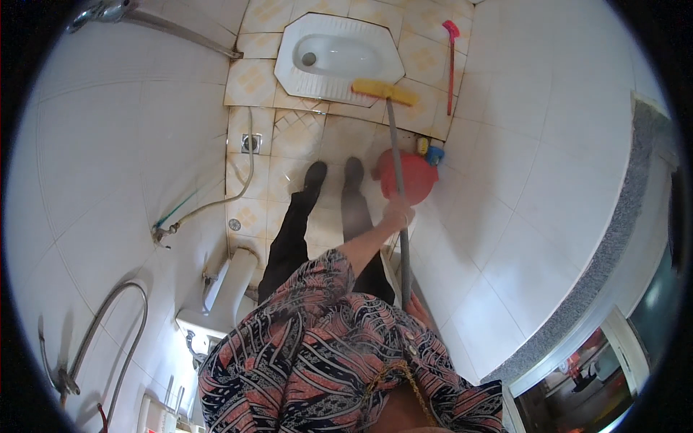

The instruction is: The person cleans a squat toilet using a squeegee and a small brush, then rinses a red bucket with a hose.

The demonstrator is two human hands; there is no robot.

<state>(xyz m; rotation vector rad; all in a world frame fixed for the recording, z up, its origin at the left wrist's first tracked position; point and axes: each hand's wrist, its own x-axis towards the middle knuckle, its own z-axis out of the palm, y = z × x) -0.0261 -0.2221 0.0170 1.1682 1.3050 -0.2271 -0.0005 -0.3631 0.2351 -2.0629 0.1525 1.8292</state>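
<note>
A long-handled floor brush [395,133] with a grey handle and a yellow head reaches away from my body. Its head lies over the near right rim of the white squat toilet [340,85]. My left arm crosses toward the right, and my left hand [398,211] is closed round the middle of the handle. Close to my body, my right hand [417,312] is at the handle's near end, partly hidden by the sleeve and seemingly closed on it. Under the handle, beyond my left hand, is a red plastic basin [415,179].
A small red brush [451,68] leans by the right wall. Yellow and blue containers [433,153] stand beside the basin. A hose [242,189] runs from the left wall tap [164,232] to a floor drain [251,143]. A raised tiled step edge [346,115] crosses before the toilet.
</note>
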